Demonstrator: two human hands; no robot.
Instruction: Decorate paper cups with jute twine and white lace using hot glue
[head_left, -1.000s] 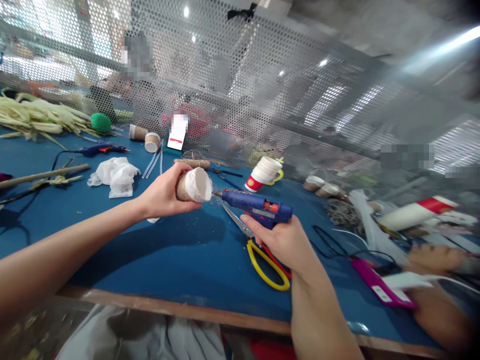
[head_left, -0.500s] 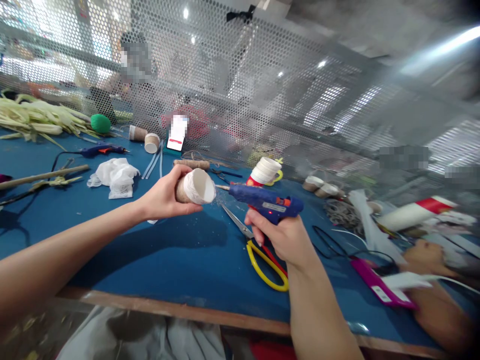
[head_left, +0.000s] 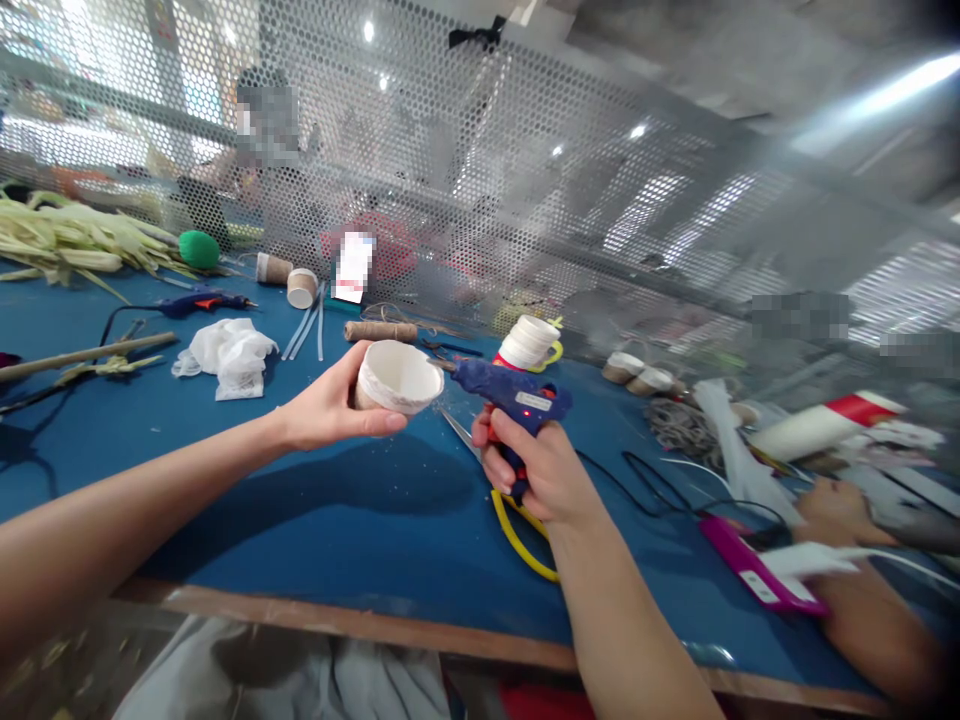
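White-lined cup (head_left: 401,372) tipped kinda more mouth-up than a sec ago, lacy band (head_left: 379,391) round it, left hand (head_left: 326,408) pinching it above blue table (head_left: 300,555), right hand's fingers (head_left: 495,468) curled round glue gun (head_left: 506,388)

From the cup (head_left: 400,378), six o'clock offers passage; the glue gun (head_left: 514,390) blocks three, scissors (head_left: 510,540) four to five, twine (head_left: 380,331) twelve.

The head-worn camera looks forward and down across the table (head_left: 315,535), from its near edge to the mesh screen (head_left: 450,210) beyond.
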